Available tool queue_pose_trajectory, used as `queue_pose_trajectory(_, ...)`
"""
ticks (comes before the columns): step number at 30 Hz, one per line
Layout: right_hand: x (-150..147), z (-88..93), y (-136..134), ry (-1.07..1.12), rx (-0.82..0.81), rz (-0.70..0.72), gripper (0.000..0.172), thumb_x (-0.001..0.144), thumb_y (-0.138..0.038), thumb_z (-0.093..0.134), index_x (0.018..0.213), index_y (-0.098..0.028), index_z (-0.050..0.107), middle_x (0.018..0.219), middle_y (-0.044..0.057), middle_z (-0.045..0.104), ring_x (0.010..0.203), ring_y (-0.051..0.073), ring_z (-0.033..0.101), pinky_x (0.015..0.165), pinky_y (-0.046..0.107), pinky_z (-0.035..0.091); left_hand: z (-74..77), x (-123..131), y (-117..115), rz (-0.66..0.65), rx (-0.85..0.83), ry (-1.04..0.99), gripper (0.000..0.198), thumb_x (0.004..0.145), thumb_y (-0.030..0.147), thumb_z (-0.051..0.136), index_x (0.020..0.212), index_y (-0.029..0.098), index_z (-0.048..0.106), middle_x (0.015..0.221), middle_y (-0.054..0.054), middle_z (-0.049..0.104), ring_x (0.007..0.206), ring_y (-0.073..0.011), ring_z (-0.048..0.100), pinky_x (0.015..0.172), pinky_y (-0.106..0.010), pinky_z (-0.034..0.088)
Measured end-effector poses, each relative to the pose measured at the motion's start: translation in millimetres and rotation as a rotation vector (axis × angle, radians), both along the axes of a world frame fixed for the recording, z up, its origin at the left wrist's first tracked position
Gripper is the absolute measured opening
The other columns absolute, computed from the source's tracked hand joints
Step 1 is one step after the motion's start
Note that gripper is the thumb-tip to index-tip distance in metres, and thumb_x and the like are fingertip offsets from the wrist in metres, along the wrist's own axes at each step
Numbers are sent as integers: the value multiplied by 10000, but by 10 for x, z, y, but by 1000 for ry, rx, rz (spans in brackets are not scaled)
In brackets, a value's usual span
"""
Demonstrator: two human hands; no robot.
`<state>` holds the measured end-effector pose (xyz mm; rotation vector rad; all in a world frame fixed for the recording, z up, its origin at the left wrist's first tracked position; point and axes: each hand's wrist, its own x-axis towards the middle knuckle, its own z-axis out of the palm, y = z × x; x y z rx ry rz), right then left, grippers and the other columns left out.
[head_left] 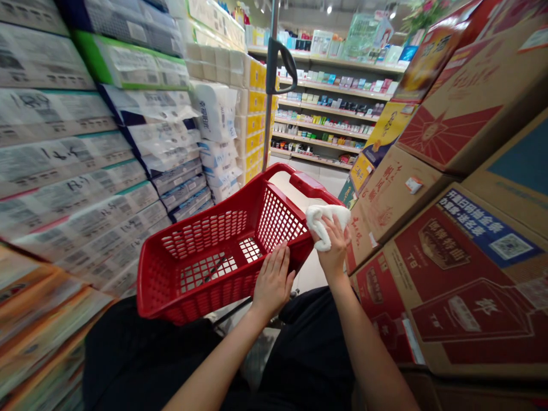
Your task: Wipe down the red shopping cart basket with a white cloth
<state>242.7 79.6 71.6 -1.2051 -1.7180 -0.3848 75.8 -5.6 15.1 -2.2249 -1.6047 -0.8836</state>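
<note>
Supermarket aisle, narrow, with retail shelves [325,108] of small boxed goods at its far end. Fingers first: those of the right hand [333,245] curl around a crumpled white cloth [323,222], pressing it against the upper corner of a red plastic basket [222,254]. The left hand's fingers [278,265] lie extended and slightly spread, flat on the basket's outer wall, without closing around anything. The basket is a latticed, rectangular shopping type with a red handle [308,184] arched across its far end. Its long axis runs from lower left to upper right, and it sits in front of the person's dark clothing [308,348], tilted towards the camera. Just behind it stands a metal pole [269,114] with a black loop handle [280,68]. Cardboard cartons [454,285] on the right carry Chinese print and a blue panel with a QR code, the small text unreadable. Plastic-wrapped tissue packs [216,111] rise on the left.
</note>
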Motion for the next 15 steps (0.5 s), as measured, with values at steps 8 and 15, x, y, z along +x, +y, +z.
queue_pose_trajectory(8, -209, -89, -162, -40, -12, 71, 250, 947, -299, 536, 1160, -308, 668, 1236, 40, 683, 1303, 273, 523, 1154, 519, 142, 14, -8, -9, -15, -20, -15, 646, 992, 316, 356, 1547, 97, 110, 1585, -129, 283, 1483, -237, 224, 1185, -416, 277)
queue_pose_trajectory(15, -383, -243, -281, -41, 19, 190, 220, 949, -291, 545, 1097, -327, 703, 1232, 10, 688, 1284, 253, 542, 1163, 510, 140, 20, -34, -18, -32, -5, -2, 589, 988, 318, 375, 1510, 76, 249, 1547, -128, 370, 1473, -238, 255, 1181, -416, 284)
